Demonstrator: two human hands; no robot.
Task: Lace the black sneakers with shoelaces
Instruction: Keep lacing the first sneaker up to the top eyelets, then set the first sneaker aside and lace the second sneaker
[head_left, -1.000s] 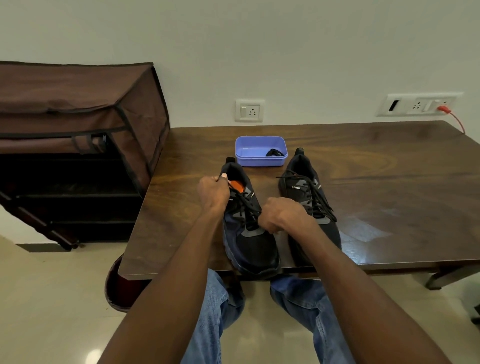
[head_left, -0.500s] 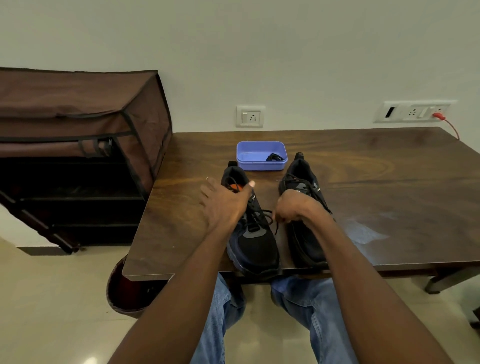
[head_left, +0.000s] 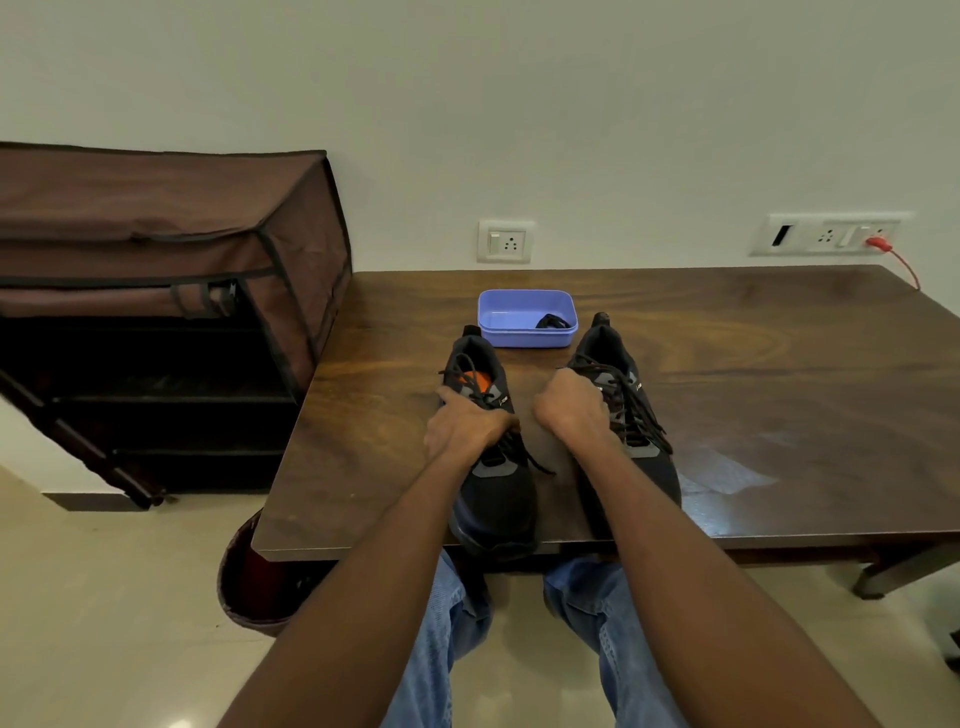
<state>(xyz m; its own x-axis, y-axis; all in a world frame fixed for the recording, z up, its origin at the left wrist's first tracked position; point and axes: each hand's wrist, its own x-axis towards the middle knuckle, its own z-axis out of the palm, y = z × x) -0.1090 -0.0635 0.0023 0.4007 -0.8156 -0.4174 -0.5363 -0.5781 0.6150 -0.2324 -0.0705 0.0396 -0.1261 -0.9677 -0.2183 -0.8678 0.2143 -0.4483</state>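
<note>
Dark brown wooden worktop with a swirling lighter grain, glossy pale reflection near the front edge on the right. Left black mesh sneaker at the front edge: grey panels, orange insole, blue tint along the sole, black laces. Right black mesh sneaker beside it: grey tongue panels, small white logo marks, black laces. Lavender-blue rectangular plastic tray toward the rear edge, holding a coiled black shoelace. Brown fabric shoe rack off the left edge, trimmed in black piping, dark interior. White wall sockets, one with a red-orange plug and cable. Faded blue denim jeans below. Cream glossy floor tiles.
</note>
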